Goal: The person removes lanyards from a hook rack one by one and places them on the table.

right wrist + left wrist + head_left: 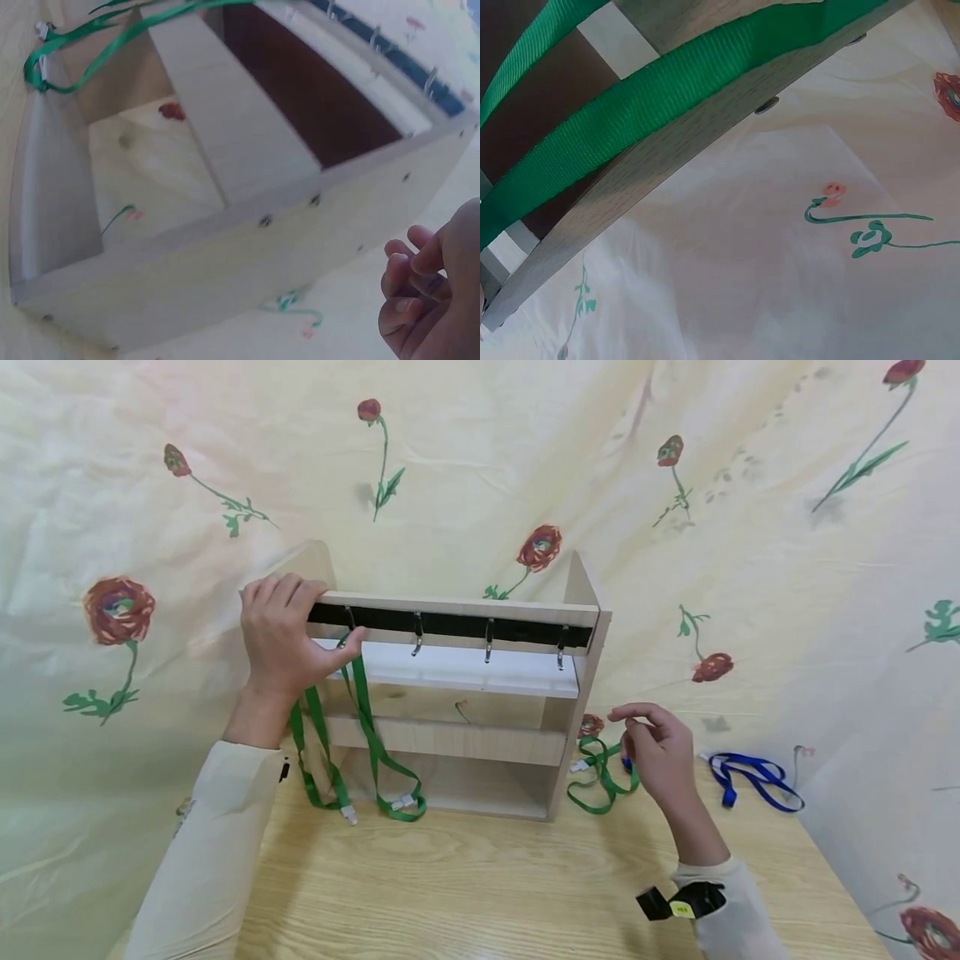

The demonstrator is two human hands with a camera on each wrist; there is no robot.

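Note:
A small wooden shelf rack (465,743) stands on the table, with a black strip of metal hooks (489,639) along its top front. My left hand (281,631) grips its upper left corner, fingers over the top edge and thumb in front by the leftmost hook. Green lanyards (365,710) hang below this hand; their upper ends are partly hidden by it. In the left wrist view a green lanyard (682,82) crosses close up. My right hand (662,752) hovers right of the rack, fingers loosely bent and holding nothing. Behind it lies a green lanyard (592,810).
A blue lanyard (757,777) lies at the right on the wooden table (450,885). A flower-printed cloth (465,460) hangs behind the rack. In the right wrist view, the rack's side panel (225,277) faces the right hand.

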